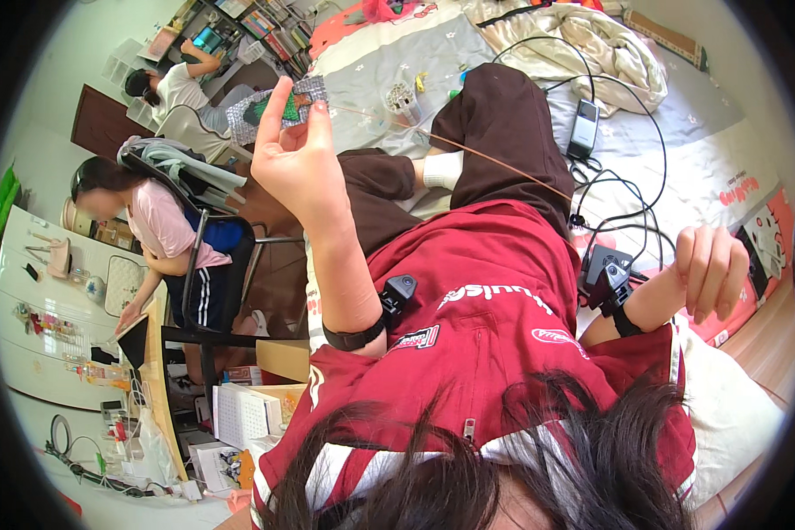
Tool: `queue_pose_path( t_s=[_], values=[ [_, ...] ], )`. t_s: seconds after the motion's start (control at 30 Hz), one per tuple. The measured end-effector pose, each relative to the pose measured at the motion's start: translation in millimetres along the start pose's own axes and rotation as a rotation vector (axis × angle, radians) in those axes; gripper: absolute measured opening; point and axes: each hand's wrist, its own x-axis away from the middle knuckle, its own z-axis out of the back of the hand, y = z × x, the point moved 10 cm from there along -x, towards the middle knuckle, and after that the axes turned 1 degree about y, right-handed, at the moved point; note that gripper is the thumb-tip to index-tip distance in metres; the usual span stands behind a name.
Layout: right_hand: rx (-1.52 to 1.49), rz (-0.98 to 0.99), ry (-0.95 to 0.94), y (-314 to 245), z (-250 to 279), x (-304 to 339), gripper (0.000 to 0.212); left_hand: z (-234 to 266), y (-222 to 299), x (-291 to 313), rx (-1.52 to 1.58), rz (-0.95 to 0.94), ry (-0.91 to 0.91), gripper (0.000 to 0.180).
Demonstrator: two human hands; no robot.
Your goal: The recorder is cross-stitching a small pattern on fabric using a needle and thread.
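My left hand (305, 168) is raised, gripping a piece of stitched canvas (304, 92) patterned in grey, green and brown. Its fingers overlap the canvas, hiding part of it. From the canvas a long brown thread (499, 165) runs taut across my dark trousers toward the right. My right hand (714, 272) is lifted at the far right with its fingers curled down and together. Whatever lies between those fingertips is hidden, and the thread's far end cannot be followed to them. Small dark devices are strapped to my left forearm (355, 334) and right forearm (649, 300).
A clear tub (403, 104) of small pale items stands on the bed (450, 44). Black cables (636, 199) and a power bank (584, 130) lie right of my knee. One person (181, 88) sits at shelves; another (163, 216) sits at a desk. Boxes (243, 415) are lower left.
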Motion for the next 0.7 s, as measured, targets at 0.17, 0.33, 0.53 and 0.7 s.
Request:
queue_pose_path(
  t_s=[0.17,0.33,0.53,0.7],
  values=[
    [0.427,0.020,0.572,-2.0,15.5,22.2,0.017,-12.8,-6.7,6.8,0.104,0.105,-0.089,0.034],
    [0.442,-0.285,0.908,61.8,28.3,1.4,0.015,-54.9,33.1,42.3,0.217,0.029,-0.424,0.029],
    [0.431,-0.407,1.028,92.9,10.3,-22.8,0.012,-84.1,53.9,72.6,0.251,-0.076,-0.647,0.032],
    [0.359,-0.455,1.056,101.7,3.7,-25.6,0.016,-95.1,77.3,92.2,0.190,-0.168,-0.800,0.040]
  ],
)
